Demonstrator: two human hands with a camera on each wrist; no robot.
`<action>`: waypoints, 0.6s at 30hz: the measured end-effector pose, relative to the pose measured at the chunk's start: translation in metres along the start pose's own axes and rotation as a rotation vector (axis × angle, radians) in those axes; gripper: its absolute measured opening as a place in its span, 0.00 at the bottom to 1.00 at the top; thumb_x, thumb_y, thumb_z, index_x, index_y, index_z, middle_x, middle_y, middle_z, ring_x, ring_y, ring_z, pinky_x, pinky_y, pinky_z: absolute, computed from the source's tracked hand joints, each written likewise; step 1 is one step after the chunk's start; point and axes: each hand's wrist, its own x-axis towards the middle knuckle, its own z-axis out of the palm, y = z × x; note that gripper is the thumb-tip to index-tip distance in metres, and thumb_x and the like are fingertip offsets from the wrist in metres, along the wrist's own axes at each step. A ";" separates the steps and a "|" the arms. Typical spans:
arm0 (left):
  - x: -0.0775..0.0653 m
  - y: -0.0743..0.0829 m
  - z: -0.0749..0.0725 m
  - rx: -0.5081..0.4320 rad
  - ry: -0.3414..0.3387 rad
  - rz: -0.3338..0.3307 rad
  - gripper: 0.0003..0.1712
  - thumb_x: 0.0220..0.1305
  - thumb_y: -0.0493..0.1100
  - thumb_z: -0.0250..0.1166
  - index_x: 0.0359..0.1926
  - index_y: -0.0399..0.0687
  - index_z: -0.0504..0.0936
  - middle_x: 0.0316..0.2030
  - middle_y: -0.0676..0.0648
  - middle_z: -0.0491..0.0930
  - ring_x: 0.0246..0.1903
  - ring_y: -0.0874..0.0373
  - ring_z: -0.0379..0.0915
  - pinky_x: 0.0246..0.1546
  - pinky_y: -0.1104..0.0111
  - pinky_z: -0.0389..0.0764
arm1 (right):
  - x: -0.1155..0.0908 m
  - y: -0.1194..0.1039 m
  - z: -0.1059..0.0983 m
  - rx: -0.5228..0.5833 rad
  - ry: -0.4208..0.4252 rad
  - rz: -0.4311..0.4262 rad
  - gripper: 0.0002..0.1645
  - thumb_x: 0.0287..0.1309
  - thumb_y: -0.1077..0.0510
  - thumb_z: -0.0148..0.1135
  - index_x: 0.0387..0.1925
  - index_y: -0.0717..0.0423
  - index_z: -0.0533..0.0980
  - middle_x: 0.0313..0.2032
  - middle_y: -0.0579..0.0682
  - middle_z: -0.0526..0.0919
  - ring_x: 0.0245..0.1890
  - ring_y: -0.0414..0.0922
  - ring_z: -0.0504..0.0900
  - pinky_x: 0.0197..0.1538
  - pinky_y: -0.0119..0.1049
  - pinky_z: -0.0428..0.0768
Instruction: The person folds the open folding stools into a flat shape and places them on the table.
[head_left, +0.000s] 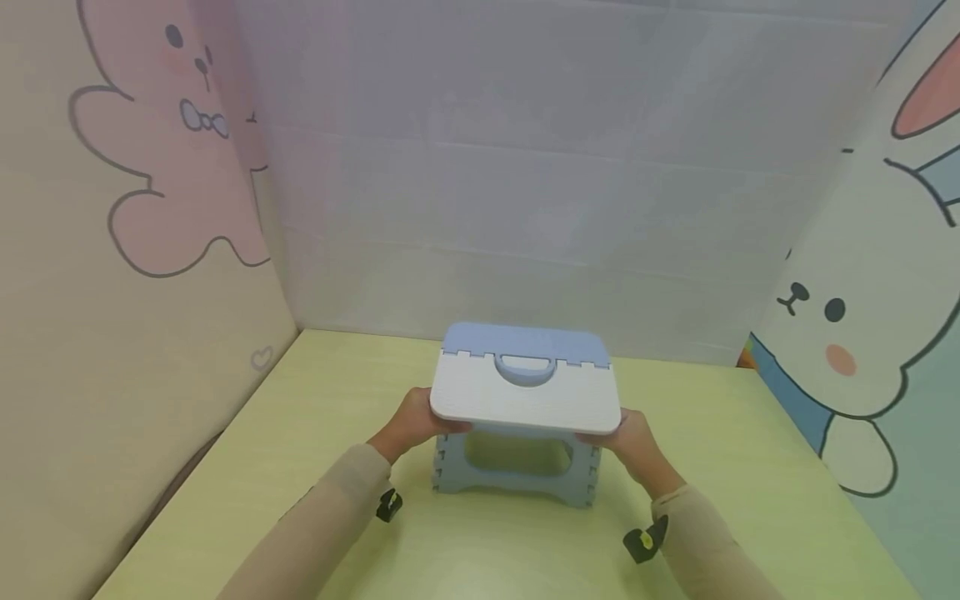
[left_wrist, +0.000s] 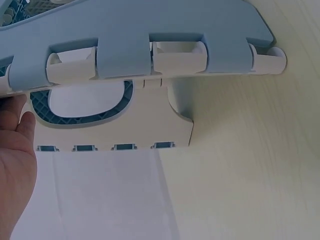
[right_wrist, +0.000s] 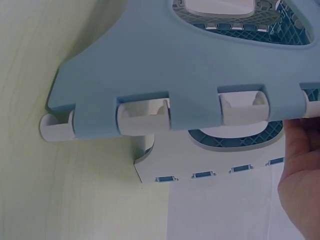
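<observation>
A blue-and-white folding step stool [head_left: 525, 403] stands unfolded on the table, its top board up and a blue carrying handle [head_left: 527, 375] at the board's middle. My left hand [head_left: 417, 414] grips the stool's left end just below the top board. At the opposite end my right hand [head_left: 633, 437] holds it the same way. In the left wrist view the blue hinged panel [left_wrist: 200, 22] fills the top, with the left hand [left_wrist: 15, 172] at its edge. The right wrist view shows a similar panel [right_wrist: 140, 75] and the right hand [right_wrist: 304, 180]; most fingers are hidden behind the stool.
A pale yellow-green tabletop [head_left: 360, 375] spreads around the stool. White sheeting [head_left: 525, 167] hangs behind it. Side walls with a pink cartoon animal [head_left: 180, 183] at left and a white rabbit [head_left: 870, 292] at right flank the table.
</observation>
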 end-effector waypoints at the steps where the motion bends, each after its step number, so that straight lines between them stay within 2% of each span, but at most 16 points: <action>1: 0.000 0.000 0.000 -0.004 -0.004 0.006 0.28 0.47 0.36 0.76 0.50 0.30 0.79 0.46 0.34 0.82 0.41 0.48 0.79 0.42 0.57 0.81 | 0.000 0.000 0.000 0.004 -0.002 -0.003 0.30 0.41 0.67 0.73 0.50 0.74 0.75 0.48 0.66 0.81 0.49 0.59 0.80 0.51 0.48 0.78; 18: 0.003 -0.004 -0.001 -0.061 -0.019 -0.010 0.28 0.47 0.34 0.75 0.50 0.29 0.78 0.46 0.34 0.81 0.42 0.48 0.79 0.42 0.56 0.81 | 0.002 0.004 -0.002 0.017 -0.015 0.001 0.25 0.40 0.68 0.73 0.44 0.76 0.77 0.42 0.64 0.84 0.41 0.47 0.83 0.48 0.45 0.80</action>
